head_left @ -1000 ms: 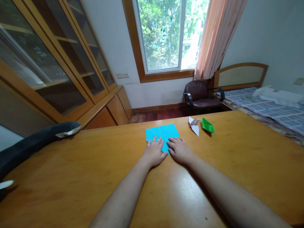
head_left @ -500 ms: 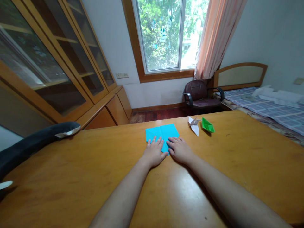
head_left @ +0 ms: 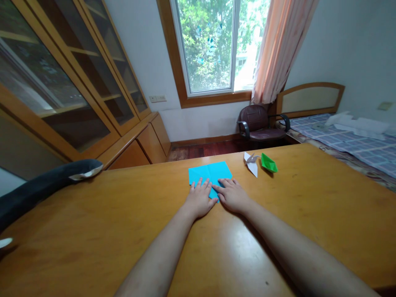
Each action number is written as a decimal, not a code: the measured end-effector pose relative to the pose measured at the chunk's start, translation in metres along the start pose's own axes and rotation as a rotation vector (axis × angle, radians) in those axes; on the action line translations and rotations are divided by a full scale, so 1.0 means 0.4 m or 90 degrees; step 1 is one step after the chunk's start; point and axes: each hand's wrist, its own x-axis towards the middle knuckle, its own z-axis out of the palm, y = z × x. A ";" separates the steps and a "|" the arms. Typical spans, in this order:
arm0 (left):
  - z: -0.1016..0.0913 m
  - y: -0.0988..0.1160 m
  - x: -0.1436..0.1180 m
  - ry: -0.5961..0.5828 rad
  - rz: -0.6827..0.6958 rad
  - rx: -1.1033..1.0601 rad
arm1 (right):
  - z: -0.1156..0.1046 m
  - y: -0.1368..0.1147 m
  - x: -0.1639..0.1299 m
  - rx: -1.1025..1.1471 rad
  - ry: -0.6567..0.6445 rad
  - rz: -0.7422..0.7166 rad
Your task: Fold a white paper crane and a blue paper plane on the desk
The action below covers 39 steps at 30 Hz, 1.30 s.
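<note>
A blue sheet of paper [head_left: 210, 172] lies flat on the wooden table [head_left: 93, 214], folded to a point at its near side. My left hand [head_left: 199, 199] presses flat on its near left part, fingers spread. My right hand [head_left: 232, 194] presses on its near right part, with the fingertips reaching toward the centre crease. Neither hand grips the paper. To the right of the sheet stand a white paper crane [head_left: 251, 162] and a green paper boat [head_left: 268, 163].
A dark grey plush toy [head_left: 43, 187] lies along the table's left edge. Beyond the table are a brown armchair [head_left: 260, 123], a bed [head_left: 355, 140] at the right, glass-door cabinets [head_left: 77, 90] at the left and a window [head_left: 216, 45].
My right hand's fingers have slid slightly left toward the paper's centre crease. The view has shifted a little; the left hand has stayed put.
</note>
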 end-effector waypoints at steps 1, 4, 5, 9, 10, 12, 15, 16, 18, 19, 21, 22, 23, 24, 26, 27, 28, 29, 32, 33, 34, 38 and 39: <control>0.000 0.000 0.000 0.001 0.000 0.000 | 0.000 0.000 0.000 -0.004 0.001 -0.001; 0.003 0.000 0.002 0.003 -0.001 -0.001 | 0.001 0.001 0.000 -0.011 0.001 -0.002; 0.004 0.000 0.002 0.003 -0.001 -0.001 | 0.002 0.001 0.000 -0.013 0.000 -0.001; 0.004 -0.001 0.002 0.006 -0.001 -0.001 | 0.004 0.002 0.002 -0.013 -0.005 0.001; 0.004 -0.002 0.002 0.005 -0.001 -0.001 | 0.005 0.003 0.002 -0.013 -0.005 0.002; 0.004 -0.002 0.002 0.003 -0.001 -0.003 | 0.006 0.004 0.002 -0.011 -0.006 0.001; 0.004 -0.002 0.001 0.005 0.000 -0.005 | 0.008 0.004 0.001 -0.009 -0.006 0.000; 0.003 -0.002 0.001 0.005 0.001 -0.005 | 0.008 0.004 0.001 -0.009 -0.005 0.000; 0.003 -0.002 0.001 0.002 0.000 -0.003 | 0.007 0.004 0.001 -0.007 -0.006 -0.001; 0.003 -0.002 0.001 0.001 0.000 -0.003 | 0.006 0.004 0.002 -0.006 -0.007 -0.002; 0.002 -0.002 0.001 -0.001 -0.002 -0.005 | 0.005 0.004 0.002 -0.006 -0.009 -0.001; 0.003 -0.003 0.002 0.000 -0.002 -0.008 | 0.005 0.005 0.003 -0.007 -0.009 -0.001; 0.003 -0.003 0.002 0.001 -0.002 -0.010 | 0.004 0.005 0.003 -0.009 -0.008 0.000; 0.004 -0.004 0.003 0.003 -0.001 -0.013 | 0.005 0.005 0.003 -0.010 -0.007 0.000; 0.007 -0.005 0.004 0.007 0.001 -0.016 | 0.006 0.005 0.003 -0.011 -0.005 0.000; 0.009 -0.006 0.004 0.008 0.003 -0.016 | 0.006 0.005 0.003 -0.010 -0.005 -0.001; 0.010 -0.006 0.005 0.009 0.004 -0.016 | 0.006 0.005 0.003 -0.008 -0.006 -0.001; 0.012 -0.006 0.005 0.011 0.005 -0.015 | 0.007 0.005 0.002 -0.006 -0.005 -0.002; 0.014 -0.006 0.004 0.013 0.007 -0.011 | 0.006 0.005 0.001 0.000 -0.004 -0.002; 0.013 -0.005 0.004 0.014 0.007 -0.011 | 0.006 0.004 0.001 0.001 -0.003 -0.002; 0.013 -0.005 0.003 0.013 0.006 -0.010 | 0.005 0.004 0.001 0.000 -0.001 0.000; 0.010 -0.004 0.003 0.011 0.004 -0.010 | 0.002 0.002 0.000 -0.001 -0.002 0.003; 0.010 -0.004 0.003 0.011 0.005 -0.010 | 0.002 0.001 0.000 -0.002 -0.004 0.003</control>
